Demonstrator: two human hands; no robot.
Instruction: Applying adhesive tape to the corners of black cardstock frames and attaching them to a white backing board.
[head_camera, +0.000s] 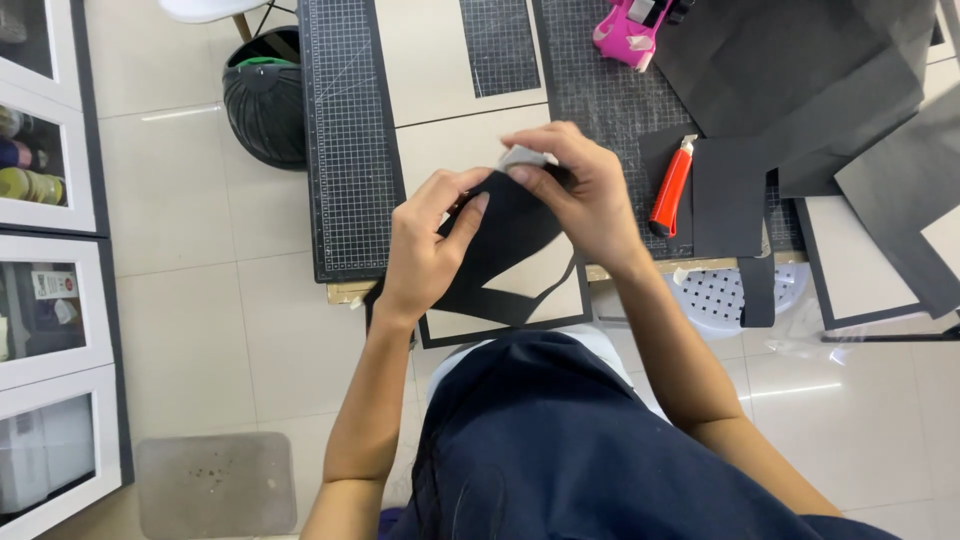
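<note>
My left hand (428, 240) and my right hand (580, 190) both grip a piece of black paper (500, 250) held up over the table's front edge. The paper is cut into strips that hang down in front of a beige board with a black border (560, 300). My right hand's fingertips also pinch a small pale grey bit (522, 157) at the paper's top edge. A red utility knife (672, 188) lies on the cutting mat just right of my right hand.
Dark gridded cutting mats (345, 140) cover the table. Large black paper sheets (800, 80) lie at the right, a pink tape dispenser (628, 30) at the back. A black bin (265, 95) stands on the tiled floor at left; white framed boxes (50, 300) line the left edge. A white perforated stool (730, 295) sits under the table.
</note>
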